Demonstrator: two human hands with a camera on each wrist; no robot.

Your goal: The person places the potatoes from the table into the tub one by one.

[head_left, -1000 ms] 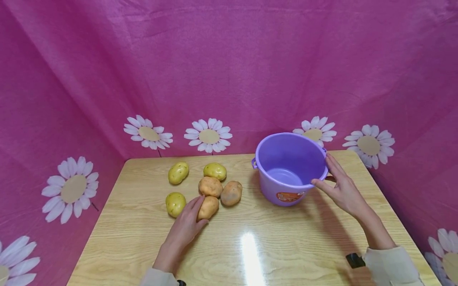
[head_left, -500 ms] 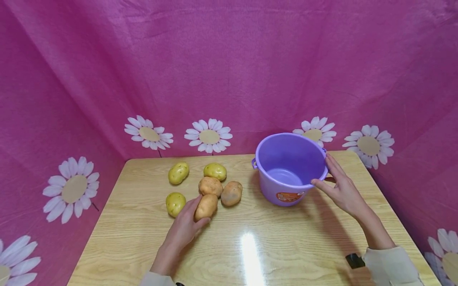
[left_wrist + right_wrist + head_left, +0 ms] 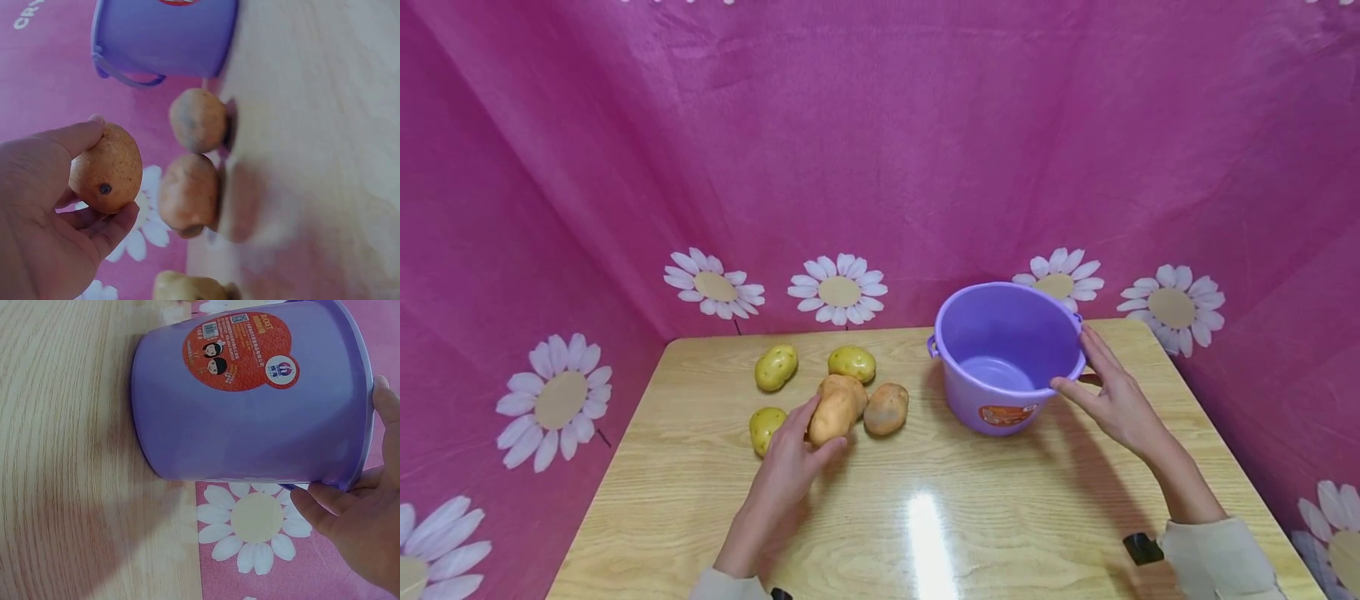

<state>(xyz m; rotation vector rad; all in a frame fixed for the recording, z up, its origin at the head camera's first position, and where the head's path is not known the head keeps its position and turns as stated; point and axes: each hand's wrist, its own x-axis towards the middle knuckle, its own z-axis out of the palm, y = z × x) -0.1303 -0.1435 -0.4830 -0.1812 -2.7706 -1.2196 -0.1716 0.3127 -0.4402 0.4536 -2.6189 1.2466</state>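
Observation:
My left hand (image 3: 786,462) grips a brown potato (image 3: 832,415) between thumb and fingers, and the left wrist view shows this potato (image 3: 107,167) raised off the table. Behind it a second brown potato (image 3: 856,392) is partly covered, with a third brown potato (image 3: 887,409) to its right. Over at the right, my right hand (image 3: 1116,404) holds the rim of a purple bucket (image 3: 962,387). In the right wrist view the thumb lies at the rim and the fingers curl along the outer side of the bucket (image 3: 250,437). Nothing shows inside it.
Three yellow-green potatoes lie on the left part of the wooden table (image 3: 985,517): one at the back left (image 3: 777,367), one at the back middle (image 3: 852,363), one beside my left hand (image 3: 764,429). A pink flowered cloth (image 3: 880,167) hangs around the table.
My left hand has picked the front brown potato up off the table; it now overlaps the one behind it. The right hand and the bucket have stayed in place.

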